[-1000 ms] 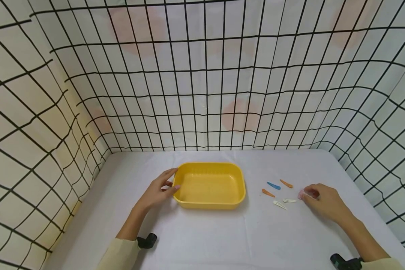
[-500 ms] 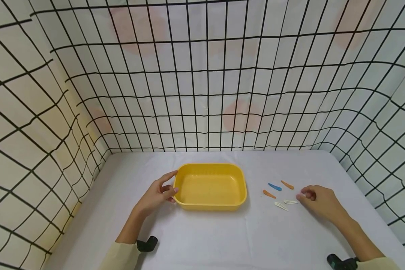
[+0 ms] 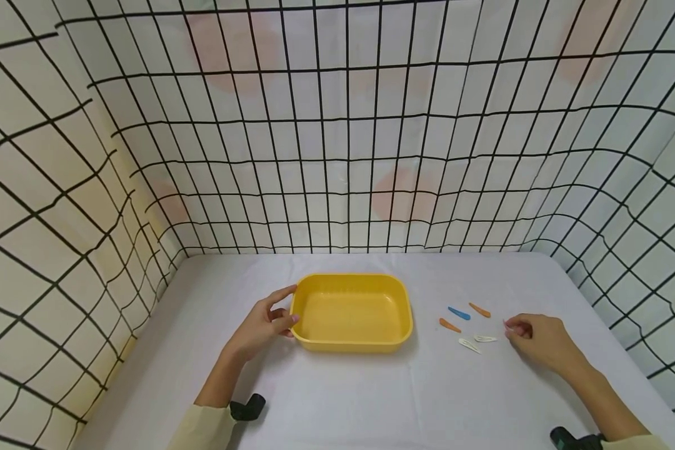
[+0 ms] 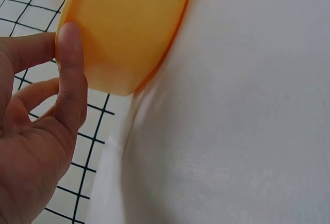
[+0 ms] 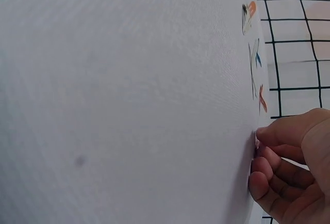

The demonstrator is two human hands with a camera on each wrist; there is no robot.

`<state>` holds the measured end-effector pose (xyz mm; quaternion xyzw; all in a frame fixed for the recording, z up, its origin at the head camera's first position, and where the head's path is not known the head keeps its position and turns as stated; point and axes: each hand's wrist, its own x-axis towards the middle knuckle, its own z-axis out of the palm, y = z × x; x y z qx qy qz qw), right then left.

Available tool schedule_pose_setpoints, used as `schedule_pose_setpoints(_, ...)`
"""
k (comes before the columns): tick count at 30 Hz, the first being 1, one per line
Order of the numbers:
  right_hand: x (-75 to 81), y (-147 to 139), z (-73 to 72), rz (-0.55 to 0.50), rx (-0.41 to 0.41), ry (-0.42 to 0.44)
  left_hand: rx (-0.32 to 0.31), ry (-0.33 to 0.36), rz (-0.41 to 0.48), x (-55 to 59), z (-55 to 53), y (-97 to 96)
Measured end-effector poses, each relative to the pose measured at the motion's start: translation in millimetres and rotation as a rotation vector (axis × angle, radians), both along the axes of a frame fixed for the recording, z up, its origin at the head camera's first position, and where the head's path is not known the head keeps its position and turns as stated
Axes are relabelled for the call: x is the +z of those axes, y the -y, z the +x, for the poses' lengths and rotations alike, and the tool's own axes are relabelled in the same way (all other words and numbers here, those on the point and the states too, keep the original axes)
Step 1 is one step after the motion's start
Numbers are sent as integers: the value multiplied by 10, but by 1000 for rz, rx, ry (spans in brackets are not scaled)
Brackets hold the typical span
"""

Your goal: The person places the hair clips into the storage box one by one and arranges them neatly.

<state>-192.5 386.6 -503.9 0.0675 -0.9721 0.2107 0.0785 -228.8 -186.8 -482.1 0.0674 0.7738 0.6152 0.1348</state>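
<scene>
Backdrop, head view: white walls (image 3: 360,139) crossed by black grid lines, behind a table (image 3: 337,400) spread with white cloth.
Yellow tray (image 3: 351,345), head view: at the left hand's (image 3: 261,328) fingertips, its hollow reaching away from that grip toward the right hand (image 3: 542,337).
Clips, head view: on the tray side of the right-hand pinch. Two white clips (image 3: 469,345) and an orange clip (image 3: 480,310) are near it; a blue clip (image 3: 459,314) and a second orange clip (image 3: 450,325) lie farther off.
Pinch, head view: right fingers curled, thumb nearly meeting them, apparently on a small pink thing (image 3: 506,324), mostly hidden.
Tray rim, left wrist view: nipped between thumb and forefinger, no gap left; other fingers bent below.
Fingertips, right wrist view: down at the cloth; clips beyond them, blurred.
Step, judged: picking up the pink thing while steadying the tray; next calls for a firm pinch and a clean lift.
Writing: none legible.
</scene>
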Motion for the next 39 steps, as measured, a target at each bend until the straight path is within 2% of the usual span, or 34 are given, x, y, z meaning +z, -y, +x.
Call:
schedule_pose_setpoints(9, 11, -32, -39, 3, -22, 22, 29, 45, 22, 7, 14, -24)
schedule_pose_setpoints(16, 61, 30, -51, -37, -47, 0, 32, 55, 49, 13, 9, -23)
schedule_pose_setpoints(19, 156, 125, -46, -72, -57, -19, 22, 54, 57, 11, -3, -19)
schedule_pose_setpoints(26, 352, 374, -102, -195, -60, 32, 16, 52, 68, 15, -3, -24)
schedule_pose_setpoints(39, 556, 884, -277, -384, 30, 82, 23, 64, 63, 22, -6, -36)
